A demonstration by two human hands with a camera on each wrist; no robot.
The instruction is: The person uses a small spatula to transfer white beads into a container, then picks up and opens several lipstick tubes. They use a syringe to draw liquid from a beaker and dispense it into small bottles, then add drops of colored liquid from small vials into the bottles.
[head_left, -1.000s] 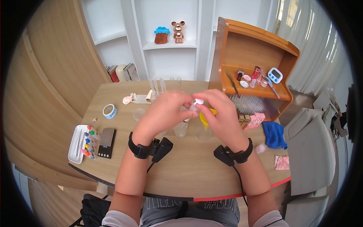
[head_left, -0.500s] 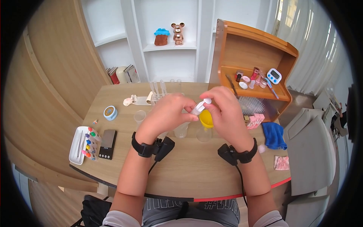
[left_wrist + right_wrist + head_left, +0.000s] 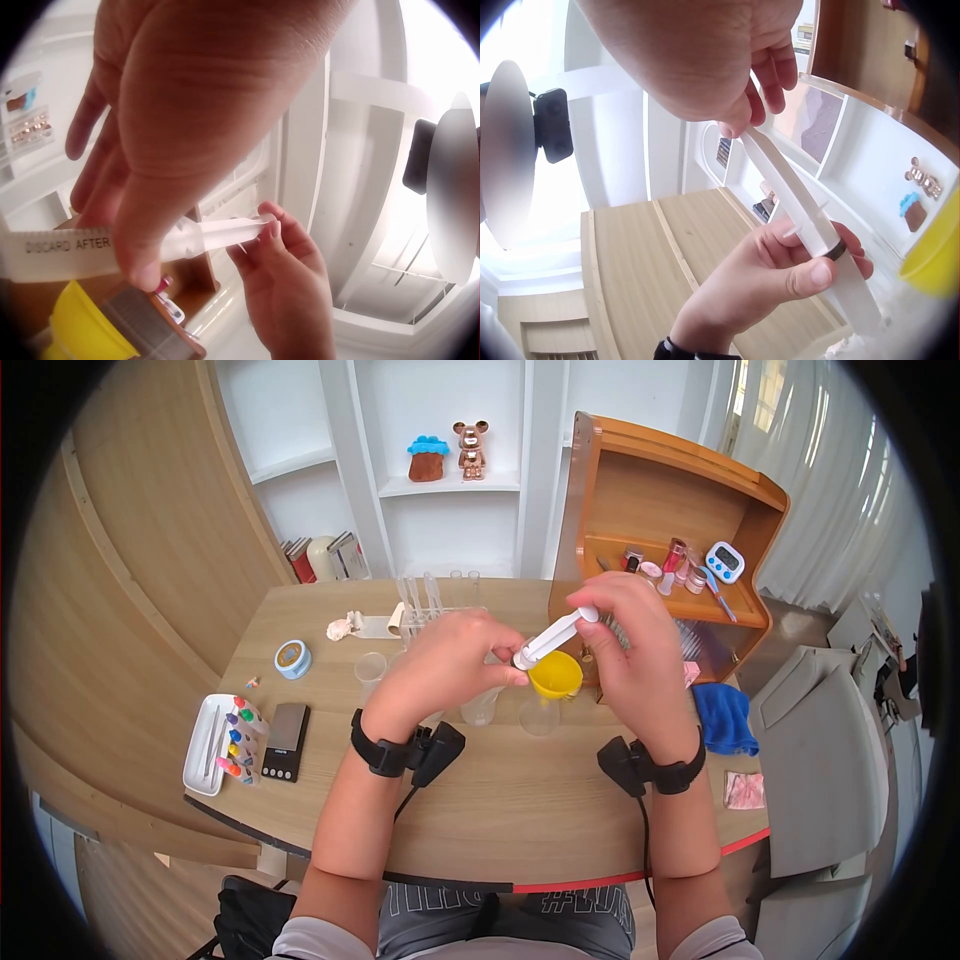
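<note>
Above the table my left hand [image 3: 438, 662] grips the barrel of a large clear syringe between thumb and fingers. The white plunger [image 3: 555, 640] sticks far out of the barrel, and my right hand [image 3: 635, 655] pinches its end. In the left wrist view the barrel [image 3: 64, 253] carries the print "DISCARD AFTER". A dark ring [image 3: 835, 250] shows inside the barrel in the right wrist view. Just below and right of the syringe, a yellow funnel [image 3: 556, 678] sits in a clear flask [image 3: 540, 718]. My left fingers partly hide the barrel in the head view.
Clear beakers [image 3: 480, 708] and a rack of test tubes [image 3: 432, 600] stand behind and beside my left hand. At left lie a black scale [image 3: 285, 745] and a white tray [image 3: 203, 745] beside coloured-cap bottles. A wooden shelf [image 3: 680, 490] and a blue cloth [image 3: 726, 718] are at right.
My right hand has moved right and slightly up, drawing the plunger farther out of the syringe. My left hand has stayed nearly in place, and the funnel now shows more fully.
</note>
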